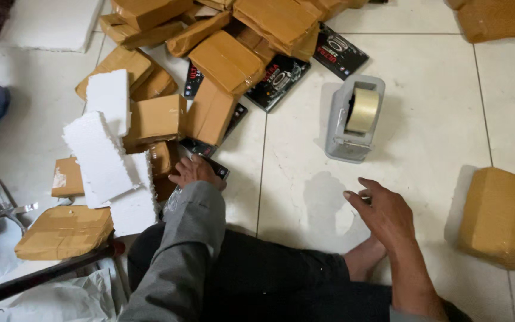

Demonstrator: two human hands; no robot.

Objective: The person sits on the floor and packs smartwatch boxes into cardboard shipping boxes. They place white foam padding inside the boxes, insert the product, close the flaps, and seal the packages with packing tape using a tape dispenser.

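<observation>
Your left hand [195, 172] lies palm down, fingers spread, on a flat black packet [207, 156] at the near edge of the heap of brown taped parcels [227, 62] on the floor [436, 137]; it presses rather than grips. The packet's long axis runs away to the right. Your right hand [382, 209] rests loose and empty on the tiles, nearer the grey tape dispenser [353, 119] ahead.

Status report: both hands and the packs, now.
Left hand on a black pack by the parcel pile. Right hand empty on floor. Tape dispenser ahead, untouched.
</observation>
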